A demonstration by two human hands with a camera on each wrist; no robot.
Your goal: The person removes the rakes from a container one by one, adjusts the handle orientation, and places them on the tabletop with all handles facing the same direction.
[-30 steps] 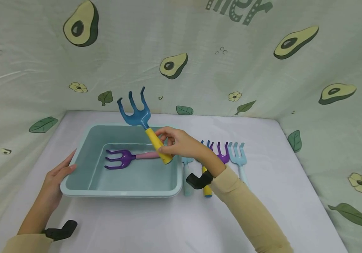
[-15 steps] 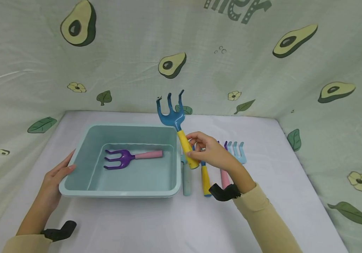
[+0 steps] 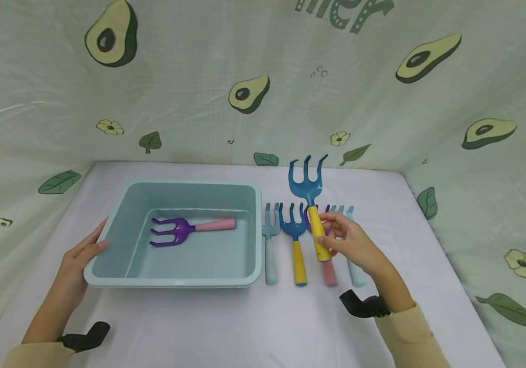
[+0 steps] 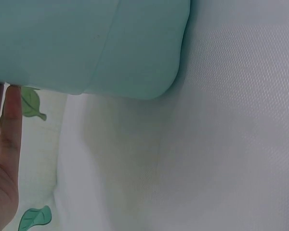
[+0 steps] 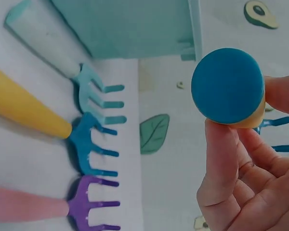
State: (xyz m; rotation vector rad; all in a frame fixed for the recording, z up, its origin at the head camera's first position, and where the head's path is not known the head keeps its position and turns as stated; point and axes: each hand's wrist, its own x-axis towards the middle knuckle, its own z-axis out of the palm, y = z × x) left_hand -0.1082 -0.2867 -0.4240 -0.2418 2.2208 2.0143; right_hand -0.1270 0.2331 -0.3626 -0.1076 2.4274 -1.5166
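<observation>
My right hand point(image 3: 347, 237) pinches the yellow handle of a blue three-pronged hand rake point(image 3: 316, 235), prongs up, above the row of rakes. In the right wrist view, its blue handle end point(image 5: 227, 86) faces the camera between thumb and fingers. My left hand point(image 3: 78, 260) holds the left rim of a pale green basin point(image 3: 170, 281), thumb at the rim; the left wrist view shows straight fingers point(image 4: 10, 120) touching the basin. A purple rake with a pink handle point(image 3: 215, 225) lies inside the basin.
Right of the basin lie a pale green rake point(image 3: 270, 255), a blue rake with a yellow handle point(image 3: 298, 260), a purple rake with a pink handle point(image 3: 329, 274), partly hidden, and a light blue rake point(image 3: 357, 276). A patterned sheet point(image 3: 189, 102) backs the white table point(image 3: 207, 327).
My right hand has carried the blue rake rightward from over the basin to above the row of rakes, and the rake stands more upright. The left hand stays at the basin.
</observation>
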